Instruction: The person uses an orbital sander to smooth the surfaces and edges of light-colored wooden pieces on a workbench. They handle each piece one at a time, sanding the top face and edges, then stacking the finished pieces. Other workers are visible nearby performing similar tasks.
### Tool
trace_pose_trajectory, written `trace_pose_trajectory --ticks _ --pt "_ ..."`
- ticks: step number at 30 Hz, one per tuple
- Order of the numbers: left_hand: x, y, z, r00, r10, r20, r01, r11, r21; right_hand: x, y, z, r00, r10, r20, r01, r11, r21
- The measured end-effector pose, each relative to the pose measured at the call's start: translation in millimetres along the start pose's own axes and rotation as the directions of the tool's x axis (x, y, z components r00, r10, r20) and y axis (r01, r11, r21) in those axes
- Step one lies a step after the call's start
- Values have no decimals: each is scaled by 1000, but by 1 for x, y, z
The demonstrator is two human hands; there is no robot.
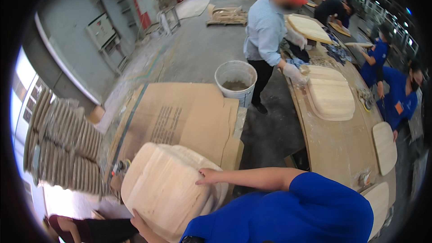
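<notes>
A pale wooden chair-seat panel (pixel 162 189) with rounded corners lies on top of a stack of similar panels (pixel 218 191), whose edges show at its right. My left hand (pixel 139 222) holds the panel's near left edge, its fingers partly hidden. At the opposite edge, my right hand (pixel 208 177) grips the same panel, with fingertips on the upper face. The stack rests at the near end of a surface covered with cardboard (pixel 189 108). Just left of the panel is a small power sander (pixel 119 167).
Stacked panels (pixel 67 153) stand at left, with a person (pixel 85 229) below. A white bucket (pixel 236 78) stands beyond the cardboard. To the right, a person in a red cap (pixel 270 31) touches a panel (pixel 330 92) on a long workbench (pixel 333 139); other workers stand behind it.
</notes>
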State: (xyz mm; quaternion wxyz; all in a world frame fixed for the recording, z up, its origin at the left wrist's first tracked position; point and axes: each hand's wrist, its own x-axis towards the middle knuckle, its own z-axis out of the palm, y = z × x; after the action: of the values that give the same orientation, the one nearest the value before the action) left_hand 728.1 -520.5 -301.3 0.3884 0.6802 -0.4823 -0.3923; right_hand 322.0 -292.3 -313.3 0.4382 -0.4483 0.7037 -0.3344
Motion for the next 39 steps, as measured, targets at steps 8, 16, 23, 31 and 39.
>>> trace_pose_trajectory --ticks 8,16,23,31,39 --pt "10 71 36 976 120 181 -162 957 240 -34 12 -4 957 191 219 -243 940 241" --pt "-16 180 107 727 408 552 -607 757 240 -105 79 -20 933 229 276 -348 765 542" --pt "-226 313 258 174 617 767 -765 575 -290 -222 134 -36 944 327 50 -154 301 941" --pt "-596 368 318 -661 574 484 -575 27 -817 -394 183 -74 712 537 -453 639 -227 735" --pt "-824 314 331 -938 230 -258 137 -438 -888 -642 206 -130 98 717 -690 979 -193 -61"
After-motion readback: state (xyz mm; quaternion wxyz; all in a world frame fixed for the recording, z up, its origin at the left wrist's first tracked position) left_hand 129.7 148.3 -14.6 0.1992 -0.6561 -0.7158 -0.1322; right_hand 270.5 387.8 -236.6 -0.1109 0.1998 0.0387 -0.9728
